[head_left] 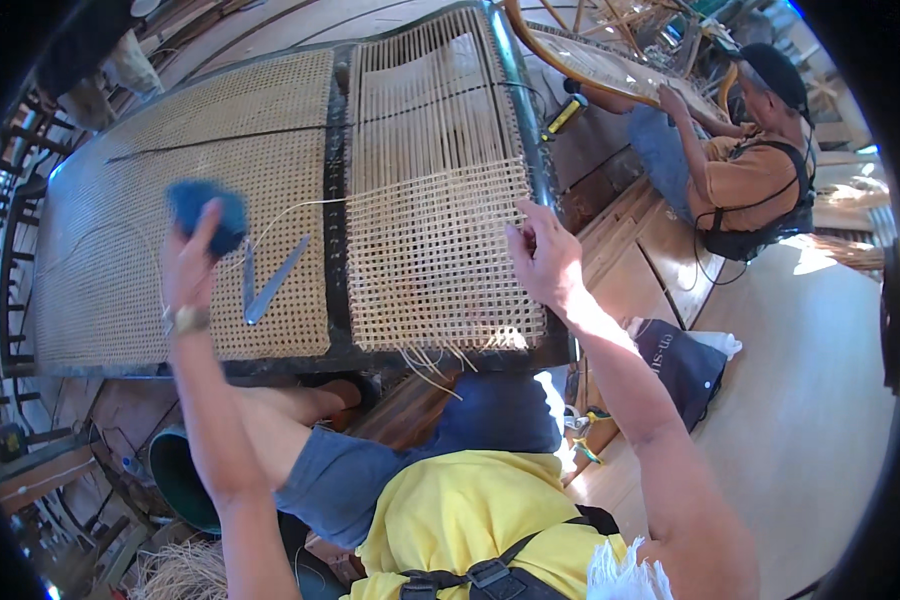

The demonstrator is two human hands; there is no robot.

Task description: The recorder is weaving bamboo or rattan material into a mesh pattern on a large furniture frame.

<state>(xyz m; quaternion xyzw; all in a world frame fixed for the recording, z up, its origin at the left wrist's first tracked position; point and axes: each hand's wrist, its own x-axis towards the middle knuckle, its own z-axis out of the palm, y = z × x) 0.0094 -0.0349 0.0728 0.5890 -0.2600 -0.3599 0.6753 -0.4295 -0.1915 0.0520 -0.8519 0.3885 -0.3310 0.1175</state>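
From where I'm standing, the person in the yellow shirt (pixel 460 505) is sitting at a long dark frame (pixel 338 200) strung with cane. The left hand (pixel 194 262) is gripping a wadded blue cloth (pixel 230 215) above the closely woven left panel (pixel 260 130); both are blurring, so I can't tell exactly how each finger is lying. A V-shaped metal tool (pixel 260 303) is resting on that panel, just right of the hand, its point toward the sitter. The right hand (pixel 552 262) is hovering or resting at the right edge of the narrower cane panel (pixel 435 265), fingers curling and thumb near them; I can't tell whether they are pinching a strand. That panel is lying flat in the frame, its near part crossing in an open grid, its far part running only in lengthwise strands. Loose cane ends (pixel 435 372) are hanging off its near edge. To the upper right, a co-worker in an orange-brown shirt (pixel 755 180) is sitting over a curved wooden frame (pixel 550 58), and a yellow-and-black tool (pixel 567 117) is lying between the two workplaces.
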